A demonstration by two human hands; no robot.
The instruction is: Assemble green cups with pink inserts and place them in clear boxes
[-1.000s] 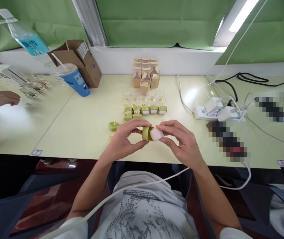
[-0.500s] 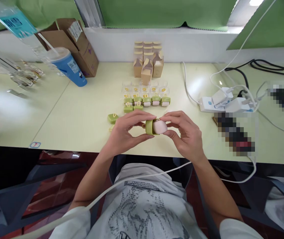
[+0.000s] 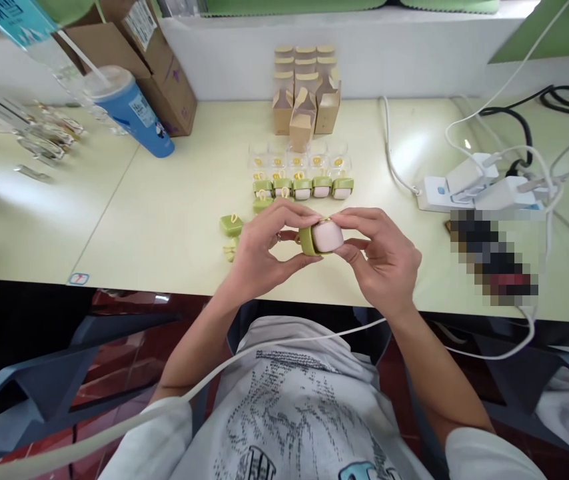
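Observation:
Over the front of the table, my left hand (image 3: 264, 250) pinches a green case (image 3: 307, 241) with a small loop on its left end. My right hand (image 3: 384, 257) has thumb and fingers on a pale pink rounded block (image 3: 328, 237), which sits partly inside the case and sticks out to the right. Just beyond my hands is a row of similar green cases with pink blocks (image 3: 302, 189). To the left of my left hand lie a loose green case (image 3: 230, 225) with a cream loop and a small yellow-green piece (image 3: 229, 251), partly hidden.
Clear cups (image 3: 297, 160) with yellow marks stand behind the row, then several small open cardboard boxes (image 3: 302, 127). A blue cup (image 3: 139, 117) and a carton (image 3: 169, 87) are at the back left. A white power strip (image 3: 434, 194) with cables lies right; a cable crosses my lap.
The whole view has shifted, so the table items sit higher. Both hands keep hold of the case and block, which are slightly tilted now. The other person's hand at far left has moved.

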